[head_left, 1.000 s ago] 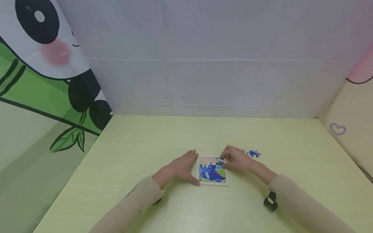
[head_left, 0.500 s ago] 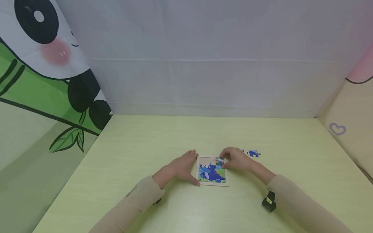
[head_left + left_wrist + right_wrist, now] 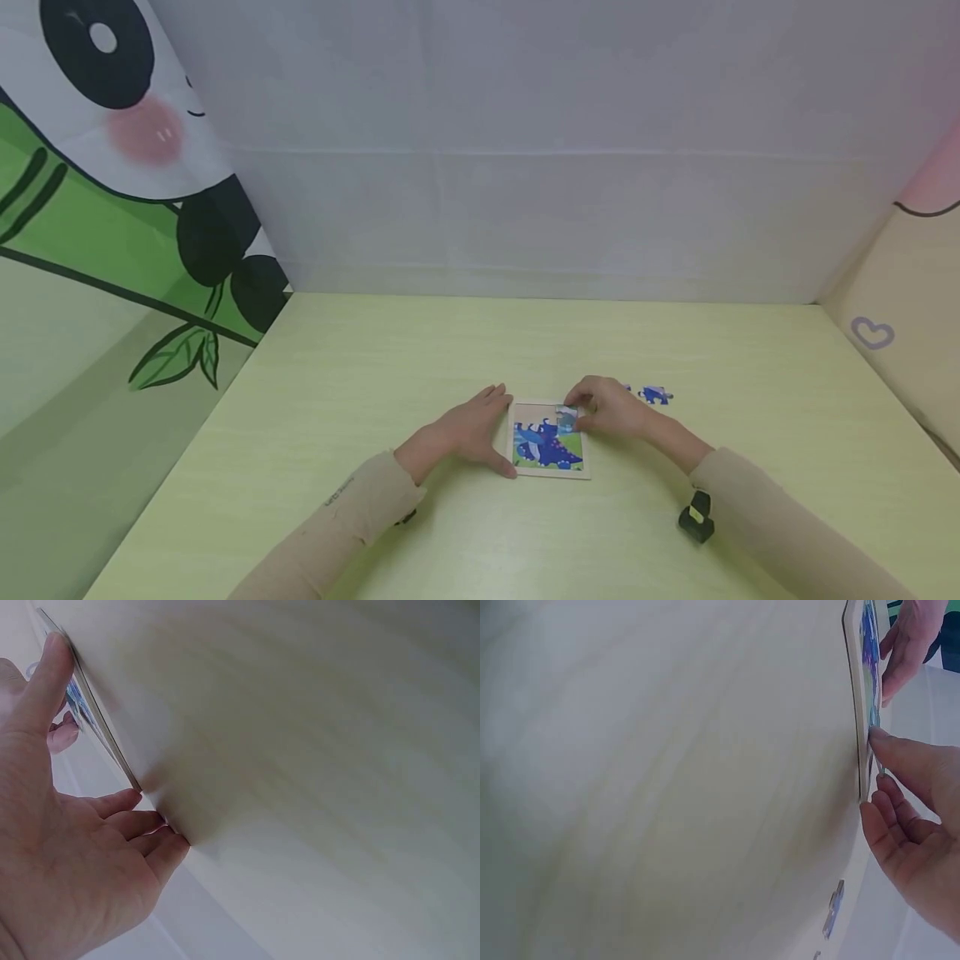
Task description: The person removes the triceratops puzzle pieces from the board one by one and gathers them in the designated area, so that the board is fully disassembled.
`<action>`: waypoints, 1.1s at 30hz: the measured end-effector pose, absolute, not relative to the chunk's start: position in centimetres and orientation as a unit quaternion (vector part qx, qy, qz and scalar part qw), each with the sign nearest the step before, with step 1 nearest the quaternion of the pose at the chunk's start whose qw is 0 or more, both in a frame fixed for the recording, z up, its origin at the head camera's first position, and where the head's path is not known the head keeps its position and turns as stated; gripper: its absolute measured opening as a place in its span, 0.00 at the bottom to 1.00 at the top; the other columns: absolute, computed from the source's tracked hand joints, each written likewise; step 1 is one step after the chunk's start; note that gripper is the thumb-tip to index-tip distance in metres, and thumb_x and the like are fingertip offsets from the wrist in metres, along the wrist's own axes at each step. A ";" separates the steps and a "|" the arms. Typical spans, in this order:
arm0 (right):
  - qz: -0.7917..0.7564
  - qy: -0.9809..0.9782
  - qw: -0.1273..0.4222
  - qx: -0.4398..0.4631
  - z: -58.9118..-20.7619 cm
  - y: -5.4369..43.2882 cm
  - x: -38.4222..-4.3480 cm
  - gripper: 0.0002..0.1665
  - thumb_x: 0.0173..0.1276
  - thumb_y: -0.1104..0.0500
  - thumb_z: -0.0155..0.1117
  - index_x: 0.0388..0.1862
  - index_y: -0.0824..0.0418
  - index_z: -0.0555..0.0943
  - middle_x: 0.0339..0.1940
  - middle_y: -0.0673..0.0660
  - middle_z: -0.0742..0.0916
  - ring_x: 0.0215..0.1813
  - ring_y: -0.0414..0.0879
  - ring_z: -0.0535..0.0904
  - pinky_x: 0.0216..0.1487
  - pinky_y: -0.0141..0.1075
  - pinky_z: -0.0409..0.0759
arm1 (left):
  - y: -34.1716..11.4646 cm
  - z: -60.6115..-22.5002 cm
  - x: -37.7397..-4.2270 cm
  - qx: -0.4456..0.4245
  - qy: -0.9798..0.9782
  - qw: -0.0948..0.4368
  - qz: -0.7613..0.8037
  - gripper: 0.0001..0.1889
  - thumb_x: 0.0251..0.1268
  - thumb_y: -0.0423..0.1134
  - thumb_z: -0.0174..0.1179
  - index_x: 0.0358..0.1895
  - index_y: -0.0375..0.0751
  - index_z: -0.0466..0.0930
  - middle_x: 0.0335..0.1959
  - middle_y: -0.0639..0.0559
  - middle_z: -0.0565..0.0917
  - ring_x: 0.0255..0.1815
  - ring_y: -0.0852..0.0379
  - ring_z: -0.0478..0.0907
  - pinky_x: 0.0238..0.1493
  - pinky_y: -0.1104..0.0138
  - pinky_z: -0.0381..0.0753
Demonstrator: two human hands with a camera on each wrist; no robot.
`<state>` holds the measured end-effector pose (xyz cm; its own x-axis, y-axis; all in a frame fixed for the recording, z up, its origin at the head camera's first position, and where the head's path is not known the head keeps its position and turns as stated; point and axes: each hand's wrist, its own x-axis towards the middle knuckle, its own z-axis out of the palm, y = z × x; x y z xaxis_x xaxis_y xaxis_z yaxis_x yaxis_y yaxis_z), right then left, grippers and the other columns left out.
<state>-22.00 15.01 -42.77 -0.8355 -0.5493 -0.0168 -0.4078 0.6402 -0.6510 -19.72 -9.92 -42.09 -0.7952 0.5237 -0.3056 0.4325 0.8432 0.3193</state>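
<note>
A square wooden jigsaw tray (image 3: pixel 551 476) with a blue dinosaur picture lies on the table in the head view. My left hand (image 3: pixel 472 429) spans its left side with spread, fairly straight fingers. The thumb touches the lower left corner and the fingertips are by the upper left corner. At the upper right corner my right hand (image 3: pixel 609 407) pinches a jigsaw piece (image 3: pixel 567 419) between thumb and fingers. In the right wrist view that piece looks slightly tilted over the tray, its edge partly hidden by the fingers. Bare wood shows along the tray's top left.
A loose blue jigsaw piece (image 3: pixel 657 395) lies just beyond the right hand. A second one (image 3: pixel 627 387) is mostly hidden behind that hand. The pale table (image 3: pixel 375 350) ends at a light grey cloth wall (image 3: pixel 555 225), with printed panels on both sides.
The pinched piece has turned or tilted slightly at the tray's upper right corner and shows a lighter face now. Both hands stay nearly where they were; the loose pieces have not moved.
</note>
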 end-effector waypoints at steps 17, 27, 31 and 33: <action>-0.322 0.890 0.100 -0.307 -42.5 15.5 -22.3 0.15 0.52 0.64 0.69 0.41 0.64 0.82 0.37 0.53 0.83 0.38 0.43 0.76 0.37 0.31 0.77 | -9.7 -41.8 -19.7 0.253 0.941 0.195 0.109 0.60 0.34 0.65 0.68 0.70 0.38 0.49 0.72 0.45 0.47 0.73 0.50 0.40 0.70 0.59 0.49; -0.317 0.894 0.099 -0.301 -42.3 15.6 -22.2 0.16 0.53 0.64 0.68 0.42 0.65 0.82 0.38 0.52 0.83 0.39 0.44 0.76 0.39 0.34 0.78 | -9.8 -41.9 -19.7 0.249 0.941 0.201 0.112 0.59 0.34 0.65 0.68 0.70 0.38 0.49 0.72 0.45 0.47 0.72 0.50 0.41 0.70 0.58 0.50; -0.313 0.898 0.091 -0.297 -41.8 16.4 -22.0 0.16 0.53 0.64 0.68 0.42 0.66 0.82 0.38 0.53 0.83 0.41 0.46 0.77 0.37 0.33 0.79 | -9.8 -41.9 -19.7 0.252 0.940 0.199 0.114 0.59 0.35 0.64 0.68 0.70 0.38 0.50 0.72 0.44 0.47 0.72 0.49 0.41 0.70 0.58 0.51; -0.304 0.901 0.079 -0.300 -41.7 17.1 -22.0 0.15 0.53 0.64 0.67 0.41 0.65 0.82 0.37 0.52 0.83 0.40 0.46 0.77 0.36 0.32 0.79 | -9.8 -41.8 -19.7 0.250 0.940 0.200 0.115 0.59 0.35 0.64 0.68 0.70 0.38 0.49 0.72 0.44 0.47 0.72 0.49 0.41 0.70 0.58 0.50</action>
